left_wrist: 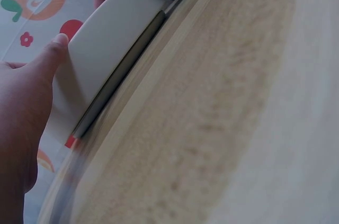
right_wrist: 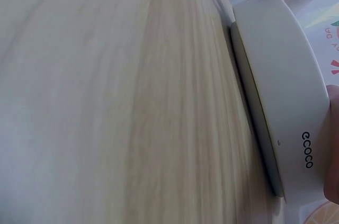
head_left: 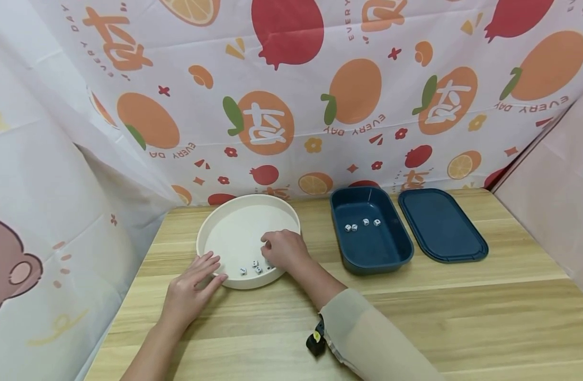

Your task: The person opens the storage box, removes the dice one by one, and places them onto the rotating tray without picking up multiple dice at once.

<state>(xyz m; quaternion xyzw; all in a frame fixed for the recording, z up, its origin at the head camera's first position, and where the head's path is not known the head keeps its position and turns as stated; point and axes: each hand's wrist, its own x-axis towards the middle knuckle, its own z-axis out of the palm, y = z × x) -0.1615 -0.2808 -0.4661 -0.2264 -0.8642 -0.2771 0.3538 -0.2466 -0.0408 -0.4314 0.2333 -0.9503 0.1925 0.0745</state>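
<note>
A round cream tray [head_left: 234, 233] stands on the table, with several white dice [head_left: 243, 271] inside along its near wall. My left hand [head_left: 191, 288] rests at the tray's left rim with its fingers spread; in the left wrist view the thumb [left_wrist: 55, 49] touches the rim. Over the tray's right side is my right hand [head_left: 286, 250], its fingers bent down near the dice. Whether a die is between those fingertips cannot be seen. The wrist views show the tray's outer wall, which hides the dice.
Right of the tray stands a deep navy box [head_left: 374, 246] holding several white dice [head_left: 366, 222]. A flat navy lid [head_left: 442, 225] lies beyond it to the right. Behind the wooden table [head_left: 415, 323] hangs a fruit-patterned cloth [head_left: 305, 143].
</note>
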